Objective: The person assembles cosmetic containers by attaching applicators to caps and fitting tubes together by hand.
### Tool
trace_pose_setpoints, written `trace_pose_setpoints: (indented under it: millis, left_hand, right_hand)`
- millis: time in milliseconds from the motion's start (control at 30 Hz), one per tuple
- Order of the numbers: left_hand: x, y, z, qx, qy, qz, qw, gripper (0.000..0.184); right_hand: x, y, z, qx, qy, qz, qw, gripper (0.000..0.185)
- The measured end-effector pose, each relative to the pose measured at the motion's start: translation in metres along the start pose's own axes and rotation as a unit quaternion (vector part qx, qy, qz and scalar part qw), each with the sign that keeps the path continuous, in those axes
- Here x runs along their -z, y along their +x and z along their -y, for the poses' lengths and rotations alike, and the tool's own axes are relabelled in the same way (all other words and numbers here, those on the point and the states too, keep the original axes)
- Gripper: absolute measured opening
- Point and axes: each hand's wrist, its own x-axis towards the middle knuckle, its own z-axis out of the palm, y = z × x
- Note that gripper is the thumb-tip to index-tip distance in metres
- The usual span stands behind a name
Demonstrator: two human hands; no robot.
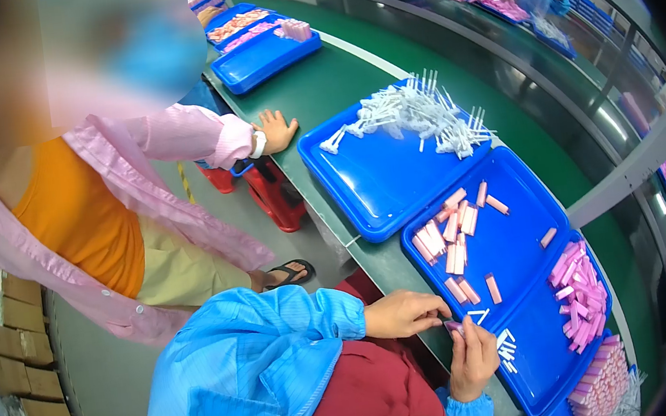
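Note:
My left hand (404,313) reaches in from the left in a blue sleeve, its thumb and fingers pinched on a small pink-purple piece (454,326). From the other side my right hand (473,359) grips the same piece, palm toward me. Fingers cover most of it, so its exact kind is unclear. Both hands are at the near edge of a blue tray (516,224) with several pale pink tubes (459,231). Close to my right hand, small white plastic parts (507,351) lie in another blue tray (527,395), with a heap of purple-pink pieces (579,295) at its far side.
Further along the green table (288,102), a blue tray (373,203) holds a pile of white stemmed parts (412,113). A person in a pink jacket (169,140) stands at left, one hand (276,130) on the table. Stacked pink tubes (599,383) sit at lower right.

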Motion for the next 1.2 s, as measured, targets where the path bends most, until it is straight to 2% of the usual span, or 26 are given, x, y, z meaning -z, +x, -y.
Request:
trace_pose_setpoints:
  millis: [33,300,367,433,500,567,633,700,767,833,867,900,967,1067,1200]
  left_hand:
    - [0.0,0.0,0.001,-0.004,0.0,-0.001,1.0,0.023]
    - [-0.001,0.0,0.003,-0.015,-0.019,-0.028,0.999,0.02]
    - [0.001,0.001,0.001,-0.001,-0.023,-0.022,0.999,0.016]
    - [-0.001,0.001,0.004,-0.007,-0.026,-0.033,0.999,0.015]
    - [0.001,0.002,0.002,-0.004,-0.037,-0.043,0.998,0.014]
    - [0.001,0.0,-0.003,0.011,-0.038,-0.036,0.999,0.014]
    - [0.0,0.001,-0.001,-0.014,-0.001,-0.047,0.999,0.016]
    - [-0.017,0.003,0.034,-0.112,0.036,-0.103,0.988,0.023]
    - [-0.02,0.009,0.045,-0.202,-0.012,-0.13,0.971,0.03]
    - [-0.016,-0.008,0.054,-0.087,0.004,-0.062,0.994,0.025]
    - [0.011,-0.012,0.0,-0.06,-0.097,-0.044,0.992,0.018]
    - [0.006,-0.013,0.002,-0.04,-0.103,-0.082,0.99,0.014]
    - [0.006,-0.017,0.009,-0.004,-0.155,-0.039,0.987,0.014]
    - [0.006,-0.012,0.003,-0.001,-0.142,-0.03,0.989,0.014]
    - [0.005,-0.01,0.002,0.01,-0.136,-0.01,0.991,0.015]
  right_hand:
    - [-0.003,-0.001,0.0,-0.029,0.0,0.02,0.999,0.037]
    - [0.004,0.014,0.004,-0.018,0.002,0.013,1.0,0.04]
    - [0.012,0.027,-0.003,-0.014,-0.028,-0.047,0.998,0.038]
    - [0.015,0.041,-0.013,-0.115,-0.016,-0.147,0.982,0.034]
    - [0.015,0.067,-0.023,-0.174,-0.064,-0.191,0.964,0.03]
    - [-0.003,0.112,0.001,-0.142,0.022,-0.144,0.979,0.027]
    - [-0.026,0.152,0.03,0.102,0.027,-0.127,0.986,0.032]
    - [-0.025,0.168,0.068,0.201,0.117,-0.108,0.966,0.04]
    - [-0.01,0.158,0.085,0.219,0.105,-0.077,0.967,0.04]
    - [0.008,0.13,0.073,0.191,0.062,-0.025,0.979,0.039]
    - [0.01,0.108,0.06,0.159,0.047,-0.031,0.986,0.04]
    - [0.009,0.084,0.045,0.128,0.03,-0.036,0.991,0.04]
    - [0.011,0.03,0.02,0.035,0.002,0.008,0.999,0.04]
    - [0.011,-0.008,0.014,-0.023,-0.028,0.051,0.998,0.041]
    - [0.017,-0.003,0.014,-0.01,-0.042,0.025,0.999,0.04]
